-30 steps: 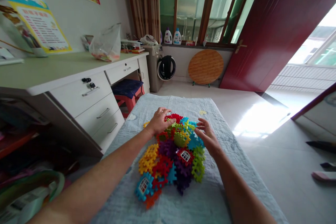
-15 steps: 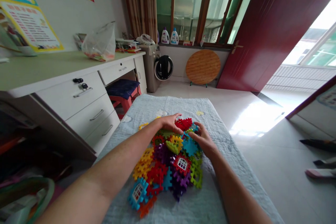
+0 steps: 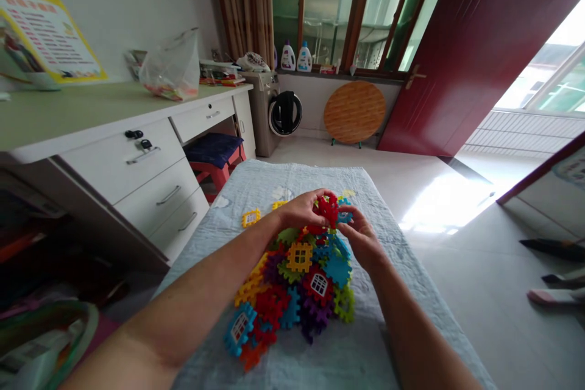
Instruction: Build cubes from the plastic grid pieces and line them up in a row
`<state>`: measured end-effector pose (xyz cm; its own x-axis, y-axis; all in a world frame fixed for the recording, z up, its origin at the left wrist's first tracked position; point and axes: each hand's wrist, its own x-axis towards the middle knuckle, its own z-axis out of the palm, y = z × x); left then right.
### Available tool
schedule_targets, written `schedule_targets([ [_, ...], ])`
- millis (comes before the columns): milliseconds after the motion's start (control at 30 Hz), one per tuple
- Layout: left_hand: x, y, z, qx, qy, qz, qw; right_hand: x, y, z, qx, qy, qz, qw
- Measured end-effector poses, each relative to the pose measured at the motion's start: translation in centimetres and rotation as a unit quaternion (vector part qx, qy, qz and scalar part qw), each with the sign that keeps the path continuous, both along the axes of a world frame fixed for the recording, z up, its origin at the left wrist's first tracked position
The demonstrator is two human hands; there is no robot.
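At the far end of a heap of toothed plastic building blocks (image 3: 274, 303), a red building block (image 3: 328, 210) is lifted up on edge. The fingers of my left hand (image 3: 299, 209) are closed on its left side. My right hand (image 3: 365, 242) pinches it from the right with thumb and forefinger. A blue block with a window (image 3: 344, 212) shows just behind the right fingers. Close below lie a yellow window block (image 3: 300, 257), a plain blue block (image 3: 338, 269) and a red block with a white window (image 3: 319, 284).
A light blue quilted cloth (image 3: 393, 329) covers the table. A yellow block (image 3: 251, 218) lies apart at the left. Beyond are a white desk (image 3: 137, 152), a red stool (image 3: 219, 161), a washing machine (image 3: 265, 116) and a red door (image 3: 425, 61).
Both hands have closed in on the red block, which has come up from lying on the heap to standing on edge. The yellow window block has shifted slightly and faces up more.
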<state>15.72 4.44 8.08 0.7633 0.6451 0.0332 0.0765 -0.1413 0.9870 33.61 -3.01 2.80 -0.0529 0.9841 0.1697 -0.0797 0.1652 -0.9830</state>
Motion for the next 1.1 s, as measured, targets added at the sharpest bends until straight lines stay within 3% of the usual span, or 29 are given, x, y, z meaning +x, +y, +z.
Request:
schedule_targets([
  [100,-1.7,-1.8,0.9,0.053,0.029,0.011,0.998,0.1,-0.7,1.0,0.029,-0.012,0.033,0.999],
  [233,-4.9,-3.5,0.4,0.123,0.057,0.070,0.988,-0.1,-1.3,2.3,0.050,-0.062,0.093,0.992],
  [300,-6.7,-4.4,-0.2,0.144,0.081,0.105,0.981,0.2,-1.4,2.8,0.059,-0.104,0.111,0.987],
  [433,-10.2,-5.9,-1.7,0.211,0.166,0.152,0.951,2.0,-1.1,3.0,0.066,-0.196,0.082,0.975],
  [600,-12.7,-7.2,-4.6,0.230,0.263,0.222,0.910,3.9,-0.8,1.9,-0.010,-0.310,0.082,0.947],
  [700,-12.4,-7.5,-6.0,0.222,0.255,0.223,0.915,3.3,-0.9,1.0,-0.034,-0.362,0.071,0.929],
  [800,-11.1,-7.4,-6.4,0.240,0.228,0.213,0.919,1.9,-0.9,0.4,-0.008,-0.376,0.045,0.925],
  [967,-8.3,-6.4,-6.2,0.252,0.175,0.180,0.935,-0.2,-0.7,-0.4,0.005,-0.324,0.052,0.945],
  [1100,-6.4,-5.2,-6.0,0.233,0.119,0.166,0.951,-1.1,-0.3,-1.4,-0.002,-0.220,0.064,0.973],
])
